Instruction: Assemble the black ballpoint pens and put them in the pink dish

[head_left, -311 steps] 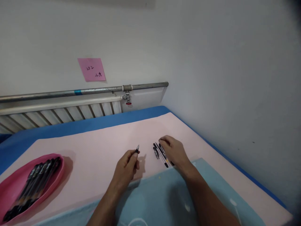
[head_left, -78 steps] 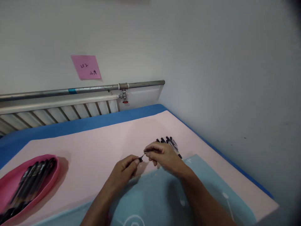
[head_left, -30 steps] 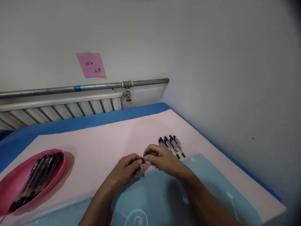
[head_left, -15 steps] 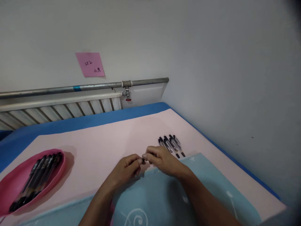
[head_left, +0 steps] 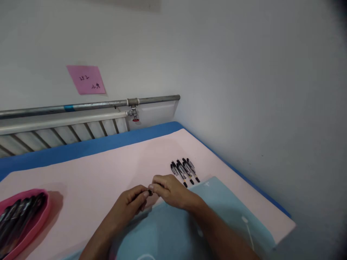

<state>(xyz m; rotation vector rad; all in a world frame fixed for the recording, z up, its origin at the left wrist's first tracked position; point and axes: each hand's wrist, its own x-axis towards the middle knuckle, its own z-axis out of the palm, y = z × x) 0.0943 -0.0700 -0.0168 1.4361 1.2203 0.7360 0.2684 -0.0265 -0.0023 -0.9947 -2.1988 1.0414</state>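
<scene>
My left hand (head_left: 130,203) and my right hand (head_left: 169,190) meet fingertip to fingertip over the pink table cover (head_left: 114,169), both closed on a black pen (head_left: 150,191) of which only a small dark bit shows between the fingers. Just beyond my right hand lies a row of several black pens (head_left: 184,169), side by side on the pink cover. At the far left stands a pink tray (head_left: 38,222) holding several more black pens (head_left: 16,220).
A light blue cloth (head_left: 189,224) covers the near part of the table under my forearms. The table's blue edge (head_left: 81,148) runs along a radiator and metal pipe (head_left: 89,105) at the back. A pink note (head_left: 86,79) hangs on the wall; another wall is close on the right.
The view has swung right, pushing the tray to the left edge. Both hands stay pinched together on the pen, as half a second ago; earlier my right hand rested on the pen row.
</scene>
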